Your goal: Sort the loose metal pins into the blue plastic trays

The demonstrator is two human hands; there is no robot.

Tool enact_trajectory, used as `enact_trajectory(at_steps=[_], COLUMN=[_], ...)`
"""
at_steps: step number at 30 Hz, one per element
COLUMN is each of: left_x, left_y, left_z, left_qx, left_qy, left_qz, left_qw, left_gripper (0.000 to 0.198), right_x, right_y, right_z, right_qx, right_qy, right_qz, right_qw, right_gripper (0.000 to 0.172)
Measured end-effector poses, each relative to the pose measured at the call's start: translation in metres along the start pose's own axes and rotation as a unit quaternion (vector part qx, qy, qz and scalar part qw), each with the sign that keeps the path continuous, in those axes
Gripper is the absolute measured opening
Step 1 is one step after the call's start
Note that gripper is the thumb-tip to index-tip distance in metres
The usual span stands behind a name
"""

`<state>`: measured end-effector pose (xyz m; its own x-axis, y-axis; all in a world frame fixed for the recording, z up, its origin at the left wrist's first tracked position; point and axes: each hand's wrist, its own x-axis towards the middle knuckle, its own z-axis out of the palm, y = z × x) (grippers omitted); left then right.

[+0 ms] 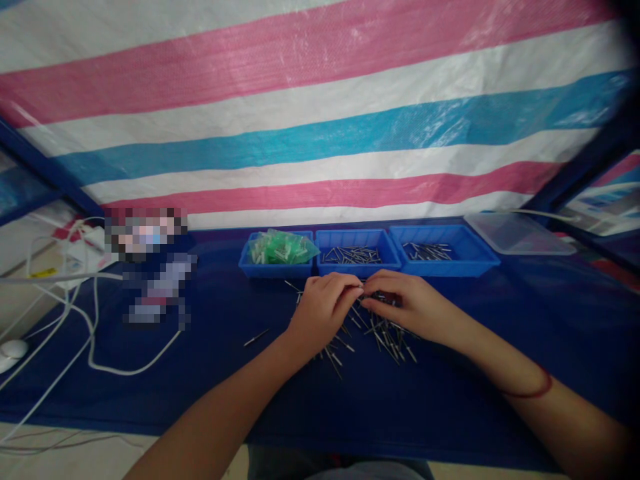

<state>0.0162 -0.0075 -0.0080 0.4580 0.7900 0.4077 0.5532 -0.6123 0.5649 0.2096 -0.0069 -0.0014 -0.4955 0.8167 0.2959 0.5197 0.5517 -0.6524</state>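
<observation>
Both my hands meet over a loose pile of thin metal pins (387, 337) on the dark blue table cover (250, 393). My left hand (323, 313) is curled, its fingertips pinched toward the right hand. My right hand (407, 303) is also closed in a pinch, fingertips touching the left ones; a small pin seems held between them, too small to be sure. A single pin (257, 337) lies apart to the left. Behind the hands stand three blue trays: the left tray (247, 263) holds a bag of green parts (280, 247), the middle tray (357, 267) and right tray (480, 257) hold pins.
White cables (93, 340) and a white mouse (13, 350) lie at the left. A clear plastic lid or box (520, 233) sits at the back right. A striped pink, white and blue tarp (320, 120) hangs behind. A red band circles my right wrist (530, 390).
</observation>
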Motion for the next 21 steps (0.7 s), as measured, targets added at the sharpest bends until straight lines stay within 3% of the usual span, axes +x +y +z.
enact_trajectory(at_steps=[4, 13, 17, 21], left_x=[0.0002, 0.0009, 0.0013, 0.0004], left_y=[-0.0001, 0.0003, -0.0009, -0.0021], left_z=[0.0001, -0.0006, -0.0008, -0.0002], left_qx=[-0.041, -0.103, -0.093, -0.046], left_qy=[0.037, 0.044, 0.053, 0.018], left_qz=[-0.02, -0.04, -0.041, -0.024], left_qw=[0.998, 0.993, 0.993, 0.999], left_gripper=[0.017, 0.014, 0.016, 0.014], right_x=[0.0003, -0.0005, -0.0004, 0.0004], right_y=[0.0, 0.003, 0.0056, 0.0081], right_z=[0.0001, -0.002, -0.0061, -0.0066], right_qx=[0.043, 0.072, 0.09, 0.141], right_qy=[0.008, -0.004, 0.039, 0.089], right_qz=[0.026, 0.054, 0.071, 0.091], right_qw=[0.999, 0.996, 0.993, 0.982], right_gripper=[0.017, 0.021, 0.022, 0.021])
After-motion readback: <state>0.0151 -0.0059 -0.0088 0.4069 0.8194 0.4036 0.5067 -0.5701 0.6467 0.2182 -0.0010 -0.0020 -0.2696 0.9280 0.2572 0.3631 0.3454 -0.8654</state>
